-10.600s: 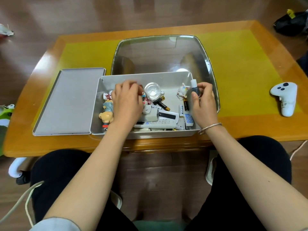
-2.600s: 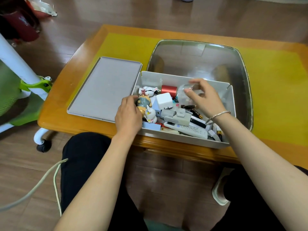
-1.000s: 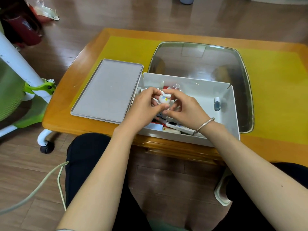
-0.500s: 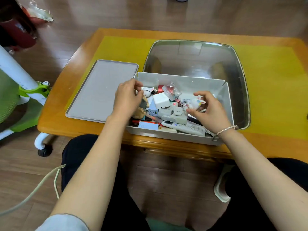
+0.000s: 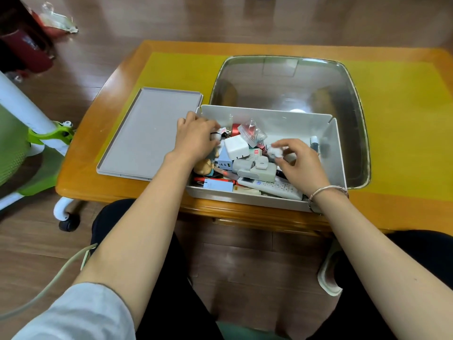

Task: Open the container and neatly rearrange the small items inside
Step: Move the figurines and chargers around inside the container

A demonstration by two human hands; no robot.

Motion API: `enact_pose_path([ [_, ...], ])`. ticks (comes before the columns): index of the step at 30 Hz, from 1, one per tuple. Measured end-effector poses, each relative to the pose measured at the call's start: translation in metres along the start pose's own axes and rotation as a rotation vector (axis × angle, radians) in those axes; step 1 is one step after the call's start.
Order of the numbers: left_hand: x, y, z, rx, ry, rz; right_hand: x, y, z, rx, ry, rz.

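Wooden coffee table (image 5: 404, 209) with a yellow mat on top, brown wood floor all around. Right hand (image 5: 300, 160) is pinching a small white figurine (image 5: 275, 151) between thumb and fingertips, holding it just above the pile near the middle-right of the container (image 5: 335, 153). Left hand (image 5: 196, 141) is down in the left end of the box with fingers curled over some little toy bits there; can't really tell what it's got, looks like it's gripping a small white thing with a black band. There's a silver bracelet (image 5: 326, 191) on the right wrist.

Container's the open light grey box sitting at the near edge of the table, pretty stuffed: white charger block (image 5: 236, 146), a red cylinder (image 5: 235, 129) at the back, a crinkly clear plastic bag (image 5: 252, 131) next to it, a white remote (image 5: 272, 186) lying along the front wall, a beige bear-ish figure (image 5: 204, 166) under the left wrist, and a little bottle (image 5: 314, 141) standing on its own at the right end.

Lid (image 5: 149, 133) lies flat just left of the box, touching it. Behind the box is a big shiny metal tray (image 5: 353, 99). Green and white chair (image 5: 29, 133) off to the left.
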State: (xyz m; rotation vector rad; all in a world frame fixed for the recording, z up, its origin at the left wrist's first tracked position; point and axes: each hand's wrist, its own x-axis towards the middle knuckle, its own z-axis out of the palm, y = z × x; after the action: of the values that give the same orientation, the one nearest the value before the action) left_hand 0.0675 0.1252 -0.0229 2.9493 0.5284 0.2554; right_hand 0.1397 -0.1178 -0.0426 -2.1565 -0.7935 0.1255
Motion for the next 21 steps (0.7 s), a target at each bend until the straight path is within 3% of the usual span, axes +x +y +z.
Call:
enact_pose_path([
  [3, 0.005, 0.003, 0.002, 0.062, -0.092, 0.015, 0.000, 0.002, 0.004, -0.040, -0.093, 0.039],
  [11, 0.016, 0.011, -0.001, 0.048, -0.169, -0.029, 0.003, 0.007, 0.007, -0.016, -0.114, 0.146],
  [16, 0.004, 0.008, -0.004, -0.006, -0.036, -0.041, 0.006, 0.008, 0.009, -0.020, -0.168, 0.126],
  [21, -0.016, 0.013, -0.010, -0.278, 0.258, -0.114, 0.011, 0.004, 0.010, -0.005, -0.154, 0.134],
])
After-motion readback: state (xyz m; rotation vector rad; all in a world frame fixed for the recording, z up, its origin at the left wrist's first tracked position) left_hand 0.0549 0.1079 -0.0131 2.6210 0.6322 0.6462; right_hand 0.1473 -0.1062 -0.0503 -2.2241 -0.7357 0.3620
